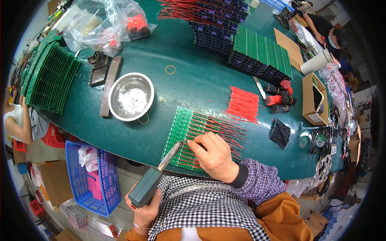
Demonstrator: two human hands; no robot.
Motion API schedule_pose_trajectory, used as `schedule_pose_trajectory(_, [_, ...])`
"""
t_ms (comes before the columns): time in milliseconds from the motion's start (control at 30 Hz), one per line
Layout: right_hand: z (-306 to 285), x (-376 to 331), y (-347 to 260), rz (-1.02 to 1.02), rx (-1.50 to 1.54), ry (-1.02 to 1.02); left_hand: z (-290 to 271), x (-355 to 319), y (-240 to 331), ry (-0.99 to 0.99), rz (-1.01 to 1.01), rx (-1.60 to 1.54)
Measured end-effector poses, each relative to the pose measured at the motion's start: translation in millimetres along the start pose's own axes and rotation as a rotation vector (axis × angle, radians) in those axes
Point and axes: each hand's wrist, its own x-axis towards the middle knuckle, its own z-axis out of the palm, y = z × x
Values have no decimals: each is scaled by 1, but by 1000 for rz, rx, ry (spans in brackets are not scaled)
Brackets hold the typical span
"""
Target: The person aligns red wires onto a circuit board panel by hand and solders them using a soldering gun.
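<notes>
My left hand (pixel 146 211) is wrapped round the dark green handle of a soldering iron (pixel 147 186). Its metal barrel points up and to the right, with the tip at a green circuit board panel (pixel 177 127) on the table's near edge. Close to that tip, my right hand (pixel 214 156) has thumb and forefinger pinched together over the panel; what they hold is hidden. Rows of red wires (pixel 221 130) run rightward from the panel, partly under my right hand. Beyond it lies a pile of loose red wires (pixel 243 103), with a pile of black wires (pixel 279 133) to its right.
A metal bowl (pixel 116 102) stands left of the panel, beside a flat bar (pixel 111 86). Green boards (pixel 52 78) stand stacked at far left. Tall board stacks (pixel 261 52) rise at the back. An open carton (pixel 315 100) sits right. Another person (pixel 327 30) works across the table.
</notes>
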Motion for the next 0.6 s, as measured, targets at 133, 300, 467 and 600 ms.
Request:
schedule_pose_trajectory(133, [-1, 2, 0, -4, -6, -6, 2, -5, -4, 29, 25, 25])
schedule_pose_trajectory(300, [0, 1, 1, -5, 10, 11, -2, -13, -6, 20, -53, 3])
schedule_pose_trajectory(467, [-1, 1, 0, -7, 2, -4, 3, -15, -7, 98, -72, -6])
schedule_pose_trajectory(600, [0, -1, 0, -10, -16, -15, 5, -24, -16, 97, -59, 51])
